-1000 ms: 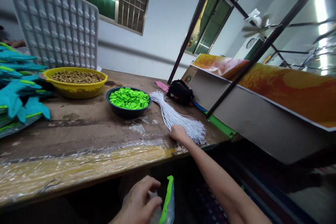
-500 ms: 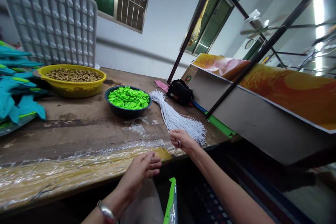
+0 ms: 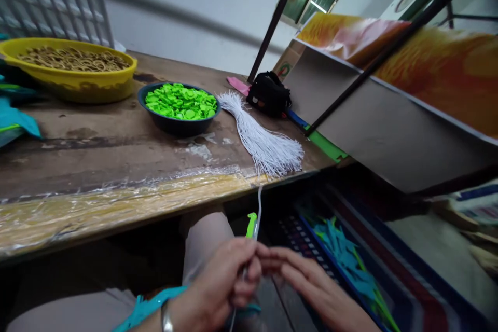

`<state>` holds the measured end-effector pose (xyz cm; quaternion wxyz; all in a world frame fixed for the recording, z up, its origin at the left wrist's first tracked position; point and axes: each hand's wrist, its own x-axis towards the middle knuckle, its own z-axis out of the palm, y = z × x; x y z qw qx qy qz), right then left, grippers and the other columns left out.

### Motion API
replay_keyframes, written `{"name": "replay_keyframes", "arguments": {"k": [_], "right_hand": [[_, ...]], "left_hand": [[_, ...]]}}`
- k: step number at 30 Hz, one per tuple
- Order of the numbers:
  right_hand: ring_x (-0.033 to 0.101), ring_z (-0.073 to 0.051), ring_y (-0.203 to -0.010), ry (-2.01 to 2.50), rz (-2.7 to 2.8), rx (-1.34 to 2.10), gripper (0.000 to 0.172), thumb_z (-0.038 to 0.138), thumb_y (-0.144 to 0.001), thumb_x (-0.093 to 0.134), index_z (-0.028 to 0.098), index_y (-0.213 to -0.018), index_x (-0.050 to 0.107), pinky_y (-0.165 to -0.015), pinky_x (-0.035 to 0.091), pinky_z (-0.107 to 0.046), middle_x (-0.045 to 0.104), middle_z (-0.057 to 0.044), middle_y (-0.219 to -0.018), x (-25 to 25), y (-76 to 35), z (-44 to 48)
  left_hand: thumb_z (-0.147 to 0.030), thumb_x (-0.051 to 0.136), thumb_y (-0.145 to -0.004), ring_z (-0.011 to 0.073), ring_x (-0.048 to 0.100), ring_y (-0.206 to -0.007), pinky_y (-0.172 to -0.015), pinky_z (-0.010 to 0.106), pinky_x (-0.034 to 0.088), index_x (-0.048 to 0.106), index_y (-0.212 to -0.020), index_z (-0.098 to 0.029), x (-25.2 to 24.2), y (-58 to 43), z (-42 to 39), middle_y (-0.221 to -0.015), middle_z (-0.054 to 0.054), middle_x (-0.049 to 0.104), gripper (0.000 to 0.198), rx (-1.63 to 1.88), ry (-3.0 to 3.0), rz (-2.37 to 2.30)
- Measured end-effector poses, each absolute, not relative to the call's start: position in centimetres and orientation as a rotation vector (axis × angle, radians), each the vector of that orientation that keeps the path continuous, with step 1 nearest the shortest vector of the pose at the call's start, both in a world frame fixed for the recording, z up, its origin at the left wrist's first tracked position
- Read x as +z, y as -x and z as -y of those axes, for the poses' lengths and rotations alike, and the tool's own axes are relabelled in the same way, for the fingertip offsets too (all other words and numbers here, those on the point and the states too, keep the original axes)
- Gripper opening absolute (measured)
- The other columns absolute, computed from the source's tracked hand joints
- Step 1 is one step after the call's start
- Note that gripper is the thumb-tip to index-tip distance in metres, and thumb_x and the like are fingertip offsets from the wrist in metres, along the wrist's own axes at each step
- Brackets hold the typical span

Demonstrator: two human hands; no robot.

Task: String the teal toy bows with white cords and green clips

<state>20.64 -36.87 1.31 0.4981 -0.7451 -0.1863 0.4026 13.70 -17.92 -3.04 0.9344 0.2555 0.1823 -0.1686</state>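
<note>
My left hand (image 3: 227, 280) is closed around a white cord (image 3: 259, 207), low in front of my lap. The cord rises above my fingers toward the table edge, and a thin pale length shows below the hand. My right hand (image 3: 311, 280) meets the left fingertips from the side, its fingers stretched out; its thumb is hidden. Just behind the left hand stands a bright green plastic piece (image 3: 251, 225), its lower part covered. A teal piece (image 3: 150, 306) lies across my lap under the left wrist.
On the table sit a bundle of white cords (image 3: 268, 145), a dark bowl (image 3: 175, 125) of green plastic pieces and a yellow basin (image 3: 89, 87) of brownish rings. A black bag (image 3: 269, 94) lies behind. Lower right, a blue crate (image 3: 334, 270) holds teal and green pieces.
My right hand has come down from the cord bundle to my left hand, and a single cord now runs to them. The left hand has lowered and closed. The view has tilted downward.
</note>
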Motion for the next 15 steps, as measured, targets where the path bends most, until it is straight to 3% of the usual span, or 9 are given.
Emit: {"name": "replay_keyframes", "arguments": {"k": [2,5,8,10,12,14,15], "right_hand": [[0.067,-0.026,-0.108,1.686,0.163,0.807,0.047,0.063,-0.086,0.071,0.024,-0.112,0.073,-0.099,0.05,-0.041,0.073,-0.009,-0.113,0.3,-20.1,35.9],[0.069,-0.02,-0.08,1.401,-0.089,0.649,0.047,0.057,-0.075,0.083,0.019,-0.1,0.074,-0.075,0.057,-0.031,0.073,-0.006,-0.084,-1.4,-18.4,33.6],[0.057,-0.011,-0.055,1.242,-0.195,0.573,0.047,0.046,-0.066,0.093,0.019,-0.098,0.073,-0.05,0.047,-0.019,0.066,0.0,-0.069,-2.1,-17.4,32.3],[0.046,-0.005,-0.043,1.224,-0.205,0.509,0.05,0.043,-0.064,0.095,0.021,-0.102,0.072,-0.041,0.035,-0.015,0.067,0.001,-0.069,-1.8,-17.9,32.5],[0.037,-0.002,-0.039,1.281,-0.132,0.428,0.044,0.044,-0.067,0.093,0.019,-0.096,0.073,-0.04,0.027,-0.013,0.067,0.0,-0.067,-1.2,-18.9,33.5],[0.037,-0.002,-0.04,1.377,-0.037,0.373,0.04,0.048,-0.073,0.088,0.016,-0.09,0.073,-0.041,0.026,-0.014,0.064,-0.001,-0.062,-0.5,-20.0,34.8],[0.037,-0.003,-0.041,1.427,0.001,0.365,0.04,0.05,-0.077,0.085,0.016,-0.095,0.074,-0.042,0.026,-0.014,0.063,-0.001,-0.06,-0.3,-20.4,35.3]], "left_hand": [[-0.058,0.073,-0.077,0.0022,0.026,-0.034,-0.037,0.019,0.011,0.063,-0.09,-0.014,-4.2,-11.6,20.5,-0.054,-0.005,0.052,0.046,-0.453,-0.594,-0.326],[-0.068,0.069,-0.071,0.0041,0.029,-0.035,-0.038,0.021,0.014,0.063,-0.083,-0.015,-6.1,-10.0,22.9,-0.05,-0.004,0.052,0.055,-0.513,-0.697,-0.312],[-0.065,0.062,-0.078,0.0061,0.032,-0.037,-0.042,0.022,0.02,0.066,-0.078,-0.016,-6.0,-9.8,22.5,-0.05,-0.003,0.053,0.05,-0.587,-0.841,-0.288],[-0.057,0.062,-0.084,0.0106,0.043,-0.045,-0.049,0.025,0.033,0.068,-0.073,-0.018,-4.9,-10.6,20.9,-0.056,0.0,0.058,0.041,-0.491,-1.052,-0.282],[-0.044,0.069,-0.085,0.0192,0.06,-0.076,-0.074,0.028,0.045,0.071,-0.076,-0.02,-4.1,-12.4,18.9,-0.077,0.004,0.068,0.025,-0.228,-1.212,-0.347],[-0.032,0.075,-0.081,0.0257,0.055,-0.116,-0.1,0.029,0.038,0.074,-0.089,-0.022,-4.4,-15.0,17.3,-0.104,0.007,0.071,0.012,-0.042,-1.193,-0.45],[-0.029,0.076,-0.08,0.027,0.049,-0.126,-0.105,0.029,0.035,0.072,-0.093,-0.023,-4.9,-16.5,16.9,-0.113,0.007,0.069,0.015,-0.037,-1.149,-0.493]]}}
